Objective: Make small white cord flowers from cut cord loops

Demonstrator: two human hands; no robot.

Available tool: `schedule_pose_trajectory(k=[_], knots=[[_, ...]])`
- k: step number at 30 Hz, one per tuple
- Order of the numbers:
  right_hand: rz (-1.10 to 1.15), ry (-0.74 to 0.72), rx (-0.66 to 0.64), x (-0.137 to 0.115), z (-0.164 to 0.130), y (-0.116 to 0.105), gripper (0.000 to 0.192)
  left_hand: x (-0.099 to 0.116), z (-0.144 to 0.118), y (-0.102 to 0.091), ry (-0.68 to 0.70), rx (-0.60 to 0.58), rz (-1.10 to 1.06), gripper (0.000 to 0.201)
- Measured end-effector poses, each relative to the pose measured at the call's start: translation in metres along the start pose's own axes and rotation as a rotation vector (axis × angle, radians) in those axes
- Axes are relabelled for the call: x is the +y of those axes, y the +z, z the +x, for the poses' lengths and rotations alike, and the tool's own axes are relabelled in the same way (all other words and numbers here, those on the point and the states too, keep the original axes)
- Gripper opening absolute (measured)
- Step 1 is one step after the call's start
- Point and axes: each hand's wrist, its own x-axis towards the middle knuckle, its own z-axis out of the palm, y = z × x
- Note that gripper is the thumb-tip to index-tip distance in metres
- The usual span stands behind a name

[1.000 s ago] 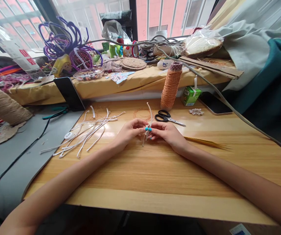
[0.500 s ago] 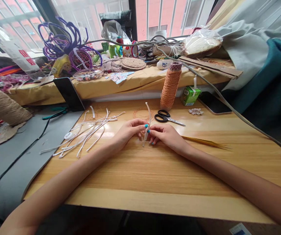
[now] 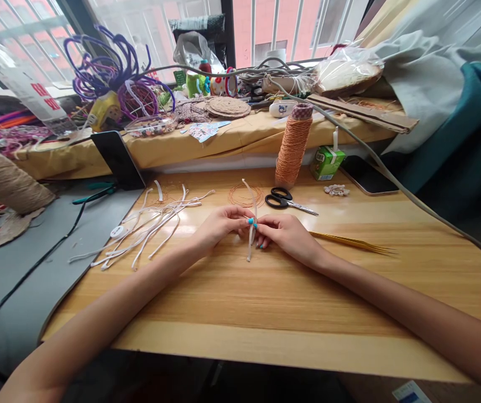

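Observation:
Between my two hands a white cord (image 3: 250,246) is pinched near its middle, one end pointing up and away, the other hanging toward me. My left hand (image 3: 225,225) is closed on it, thumb and forefinger together. My right hand (image 3: 284,230) grips it from the other side, its fingertips touching those of the left. The fingers partly hide the gripped spot. Just beyond lies a coil of thin copper-coloured wire (image 3: 240,196). Black-handled scissors (image 3: 280,198) rest past my right hand, and gold tweezers (image 3: 349,240) lie beside my right wrist.
Several loose white cords (image 3: 156,224) are spread at the left. An orange thread spool (image 3: 294,146), a green drink carton (image 3: 327,163), small pale beads (image 3: 336,190) and a phone (image 3: 368,174) stand or lie at the back right. A grey cable (image 3: 429,215) crosses the right side.
The white cord has turned between my fingers: its far end has swung left and its near end sits slightly lower and to the right. Both hands have barely moved.

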Motion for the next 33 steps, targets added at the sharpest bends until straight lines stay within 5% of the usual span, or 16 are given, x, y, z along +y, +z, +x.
schedule_pose_trajectory(k=[15, 21, 33], knots=[[-0.03, -0.023, -0.036, 0.0018, 0.0006, -0.0022, 0.022, 0.0005, -0.0029, 0.0069, 0.113, 0.061, 0.193, 0.015], [-0.023, -0.017, -0.05, 0.0021, 0.0014, -0.0028, 0.021, 0.003, 0.0003, 0.0033, 0.061, -0.01, 0.19, 0.018], [-0.035, -0.019, -0.067, -0.0003, 0.0024, -0.0032, 0.021, 0.008, -0.0032, 0.0051, 0.015, 0.055, 0.129, 0.014]])
